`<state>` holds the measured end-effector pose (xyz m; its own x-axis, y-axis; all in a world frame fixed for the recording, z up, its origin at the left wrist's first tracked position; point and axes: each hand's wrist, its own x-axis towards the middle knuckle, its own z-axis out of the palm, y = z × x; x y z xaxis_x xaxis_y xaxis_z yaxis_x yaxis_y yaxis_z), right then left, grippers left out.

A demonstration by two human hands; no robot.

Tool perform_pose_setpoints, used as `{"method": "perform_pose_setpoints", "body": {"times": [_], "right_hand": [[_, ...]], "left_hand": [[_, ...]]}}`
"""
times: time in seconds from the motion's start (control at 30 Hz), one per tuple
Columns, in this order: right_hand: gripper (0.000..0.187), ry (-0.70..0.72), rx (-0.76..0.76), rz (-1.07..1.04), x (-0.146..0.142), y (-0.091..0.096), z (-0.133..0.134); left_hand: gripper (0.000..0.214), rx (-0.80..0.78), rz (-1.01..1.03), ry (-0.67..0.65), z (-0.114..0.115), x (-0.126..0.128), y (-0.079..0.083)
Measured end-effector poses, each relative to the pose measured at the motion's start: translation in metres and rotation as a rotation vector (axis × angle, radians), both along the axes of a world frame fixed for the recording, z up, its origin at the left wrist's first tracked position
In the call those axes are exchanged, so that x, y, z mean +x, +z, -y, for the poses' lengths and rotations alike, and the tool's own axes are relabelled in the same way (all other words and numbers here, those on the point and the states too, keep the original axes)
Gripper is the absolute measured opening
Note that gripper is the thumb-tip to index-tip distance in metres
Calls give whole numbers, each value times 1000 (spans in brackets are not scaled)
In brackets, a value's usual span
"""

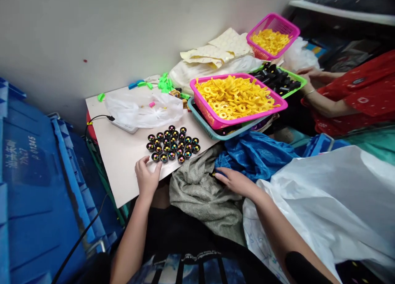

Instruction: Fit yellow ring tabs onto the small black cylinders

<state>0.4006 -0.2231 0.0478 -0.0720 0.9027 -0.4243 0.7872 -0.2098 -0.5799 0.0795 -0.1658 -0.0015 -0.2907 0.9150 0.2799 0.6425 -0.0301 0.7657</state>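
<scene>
The open left hand (147, 178), holding nothing, rests on the pale laminate board (123, 160) beside a tight cluster of small round black cups with coloured centres (173, 144) — far fewer than the yellow rings (234, 96) heaped in the pink plastic basket (247, 118) — while the right hand (236, 183), fingers half curled, lies on a crumpled blue plastic bag (256, 156) — any grip hidden.

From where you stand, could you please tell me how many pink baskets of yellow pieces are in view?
2. The nearer pink basket sits on a teal basket; the farther pink basket stands beyond it, by the wall. Another could be hidden.
</scene>
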Motion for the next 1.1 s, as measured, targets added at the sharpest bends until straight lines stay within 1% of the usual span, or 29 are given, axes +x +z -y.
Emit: {"method": "perform_pose_setpoints", "body": {"times": [0.03, 0.07, 0.1, 0.13, 0.17, 0.2, 0.23, 0.27, 0.3, 0.37, 0.4, 0.43, 0.47, 0.53, 0.6, 0.67, 0.7, 0.77, 0.83, 0.87, 0.9, 0.97, 1.0, 1.03, 1.1], "right_hand": [[43, 58, 106, -82, -1, 18, -5], [42, 69, 224, -141, -2, 39, -13], [41, 18, 372, -146, 0, 61, -25], [40, -53, 535, -89, 3, 81, -40], [38, -103, 658, 16, 8, 99, -59], [35, -126, 721, 138, 14, 113, -80], [33, -96, 726, 257, 21, 122, -103], [31, -5, 664, 368, 28, 128, -125], [31, 96, 556, 465, 33, 130, -147], [32, 262, 342, 616, 41, 126, -182], [34, 324, 274, 672, 42, 123, -195], [35, 372, 240, 715, 42, 119, -204], [34, 410, 233, 745, 41, 116, -210], [27, 454, 289, 756, 41, 113, -216], [22, 424, 392, 671, 44, 114, -215], [25, 294, 515, 466, 46, 118, -208], [29, 206, 564, 305, 45, 121, -202], [34, 50, 593, -119, 34, 126, -180], [37, -29, 511, -602, 10, 127, -147], [38, -26, 417, -800, -6, 126, -128], [39, -18, 301, -948, -23, 124, -108], [36, -51, 97, -1131, -57, 115, -71], [33, -101, 24, -1203, -72, 110, -56], [30, -161, -52, -1270, -85, 103, -44], [31, -299, -185, -1396, -104, 91, -28]], "left_hand": [[52, -2, -30, -13, -4, 0, -4], [55, -5, -39, -21, -7, 0, -7], [56, -10, -33, -28, -9, 0, -9], [55, -17, -27, -34, -11, 1, -11], [53, -22, -27, -41, -13, 1, -11], [50, -27, -33, -49, -14, 2, -12], [46, -31, -46, -56, -15, 1, -12], [43, -34, -58, -59, -17, 1, -12], [41, -35, -63, -63, -17, 1, -12], [40, -33, -43, -71, -18, -1, -11], [41, -31, -21, -70, -18, -3, -10], [41, -29, 7, -63, -17, -4, -9], [42, -27, 37, -48, -15, -6, -7], [43, -27, 102, 9, -11, -9, -2], [44, -8, 166, 44, -5, -10, 8], [43, 38, 264, -3, 2, -8, 22], [43, 60, 329, -61, 6, -6, 31], [42, 60, 470, -210, 15, 4, 48], [42, 5, 570, -363, 24, 17, 64], [43, -22, 610, -435, 29, 25, 70], [44, -41, 646, -506, 34, 33, 75], [45, -29, 689, -602, 41, 46, 82], [43, -13, 682, -629, 44, 51, 84], [41, 7, 654, -644, 46, 55, 85], [38, 51, 552, -660, 48, 59, 85]]}}
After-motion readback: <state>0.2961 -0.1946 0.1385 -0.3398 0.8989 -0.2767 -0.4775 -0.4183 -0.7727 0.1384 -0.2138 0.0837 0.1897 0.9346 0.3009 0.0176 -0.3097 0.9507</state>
